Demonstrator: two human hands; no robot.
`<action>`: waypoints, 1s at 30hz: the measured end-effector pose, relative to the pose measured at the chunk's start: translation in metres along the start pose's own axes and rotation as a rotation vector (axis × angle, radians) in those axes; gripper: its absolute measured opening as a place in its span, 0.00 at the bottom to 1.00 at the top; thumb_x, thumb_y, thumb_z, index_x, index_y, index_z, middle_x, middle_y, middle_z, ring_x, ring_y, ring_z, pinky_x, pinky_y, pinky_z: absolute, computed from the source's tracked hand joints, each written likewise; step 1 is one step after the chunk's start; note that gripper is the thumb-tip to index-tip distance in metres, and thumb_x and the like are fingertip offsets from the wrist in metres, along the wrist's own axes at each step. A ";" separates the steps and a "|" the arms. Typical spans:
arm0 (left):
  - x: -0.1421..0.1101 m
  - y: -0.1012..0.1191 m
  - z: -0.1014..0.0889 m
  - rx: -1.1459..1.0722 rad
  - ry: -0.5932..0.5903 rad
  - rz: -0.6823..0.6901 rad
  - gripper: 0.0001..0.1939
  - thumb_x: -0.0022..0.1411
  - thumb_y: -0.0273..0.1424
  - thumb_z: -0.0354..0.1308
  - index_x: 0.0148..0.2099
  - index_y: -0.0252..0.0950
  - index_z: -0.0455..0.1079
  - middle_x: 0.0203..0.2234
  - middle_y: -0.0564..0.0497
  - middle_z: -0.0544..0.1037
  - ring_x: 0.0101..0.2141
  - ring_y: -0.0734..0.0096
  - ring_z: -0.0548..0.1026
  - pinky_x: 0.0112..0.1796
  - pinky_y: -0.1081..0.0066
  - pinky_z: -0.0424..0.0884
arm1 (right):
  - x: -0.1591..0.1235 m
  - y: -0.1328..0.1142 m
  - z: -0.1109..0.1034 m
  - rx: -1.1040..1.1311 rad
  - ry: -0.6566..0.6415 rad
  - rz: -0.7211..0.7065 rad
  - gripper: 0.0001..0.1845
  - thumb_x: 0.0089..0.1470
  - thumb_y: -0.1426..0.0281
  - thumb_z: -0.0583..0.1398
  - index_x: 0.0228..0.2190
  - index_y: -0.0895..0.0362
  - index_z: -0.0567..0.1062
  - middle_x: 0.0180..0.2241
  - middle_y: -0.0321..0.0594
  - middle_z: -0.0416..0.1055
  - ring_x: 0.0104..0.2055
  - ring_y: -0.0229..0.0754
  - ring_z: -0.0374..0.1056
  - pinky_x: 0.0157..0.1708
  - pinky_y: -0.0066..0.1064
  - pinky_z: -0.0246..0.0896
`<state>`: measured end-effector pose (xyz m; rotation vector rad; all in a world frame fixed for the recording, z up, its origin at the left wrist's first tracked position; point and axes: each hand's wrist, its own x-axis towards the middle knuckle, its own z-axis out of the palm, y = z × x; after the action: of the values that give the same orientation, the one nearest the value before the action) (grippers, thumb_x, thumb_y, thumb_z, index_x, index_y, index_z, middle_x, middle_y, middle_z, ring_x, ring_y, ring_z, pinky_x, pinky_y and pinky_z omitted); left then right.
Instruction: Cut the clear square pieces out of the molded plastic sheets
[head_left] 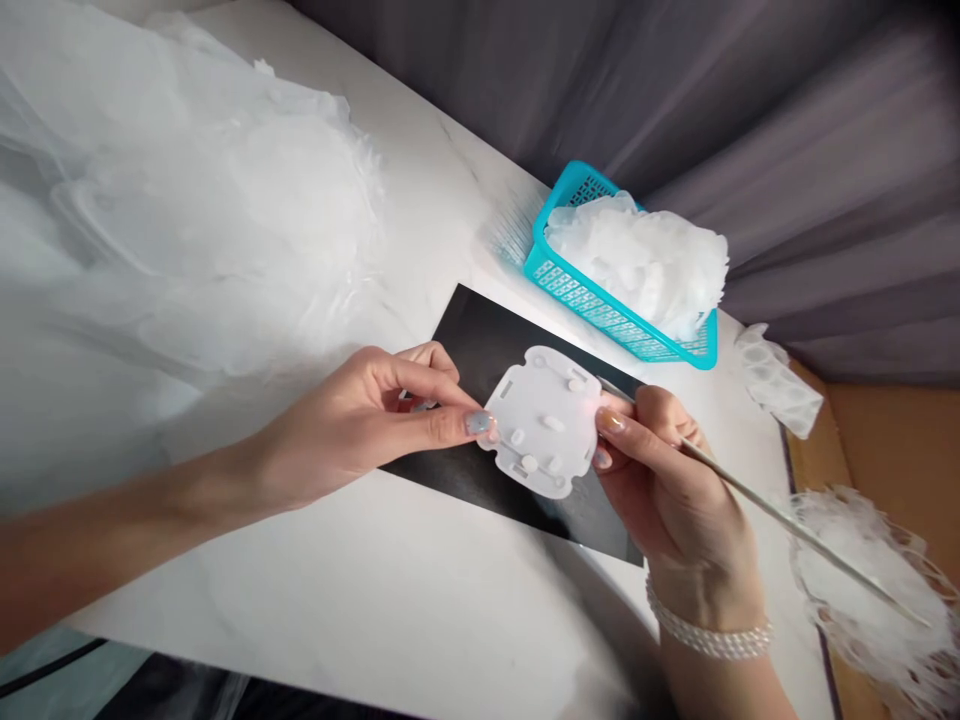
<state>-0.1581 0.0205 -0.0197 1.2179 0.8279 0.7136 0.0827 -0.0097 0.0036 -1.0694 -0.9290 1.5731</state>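
Between my two hands is a thin, translucent white plastic piece (534, 400), roughly square with rounded, notched edges, slots and small raised nubs. My left hand (405, 405) pinches its left edge between thumb and fingers. On the opposite edge, the thumb and fingers of my right hand (667, 460) are closed. A long thin metal rod (795, 525) also runs through my right hand, its far end sticking out to the lower right; its other tip lies partly behind the plastic piece. Beneath the piece, a black rectangular mat (480, 330) lies on the white table.
A turquoise basket (592, 305) heaped with white translucent pieces stands at the back. A large pile of clear plastic (225, 200) covers the table's left. Near the right edge lie a translucent strip (780, 380) and a heap of plastic offcuts (874, 575) by a cardboard box (892, 430). Grey curtain hangs behind.
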 end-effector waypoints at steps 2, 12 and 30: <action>-0.001 0.001 0.000 -0.011 0.005 0.009 0.06 0.61 0.36 0.64 0.32 0.49 0.81 0.28 0.55 0.62 0.28 0.78 0.61 0.29 0.72 0.55 | 0.001 0.000 0.000 -0.005 -0.002 -0.002 0.30 0.54 0.79 0.64 0.18 0.58 0.48 0.20 0.31 0.70 0.25 0.29 0.66 0.26 0.18 0.60; 0.002 -0.005 0.005 -0.488 -0.025 -0.350 0.20 0.63 0.46 0.57 0.44 0.36 0.79 0.35 0.43 0.79 0.35 0.62 0.75 0.31 0.68 0.72 | -0.013 0.001 0.007 -0.261 0.063 -0.294 0.25 0.58 0.81 0.60 0.19 0.57 0.53 0.34 0.33 0.80 0.34 0.33 0.77 0.36 0.21 0.72; -0.003 -0.001 0.000 -0.780 -0.326 -0.227 0.23 0.60 0.25 0.49 0.55 0.34 0.75 0.41 0.47 0.83 0.38 0.68 0.79 0.41 0.71 0.74 | -0.025 -0.003 0.019 -1.073 -0.315 -0.790 0.20 0.45 0.92 0.58 0.18 0.57 0.61 0.38 0.40 0.81 0.47 0.49 0.77 0.42 0.32 0.79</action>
<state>-0.1596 0.0173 -0.0204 0.5008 0.3416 0.5485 0.0688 -0.0346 0.0177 -0.9105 -2.2077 0.5131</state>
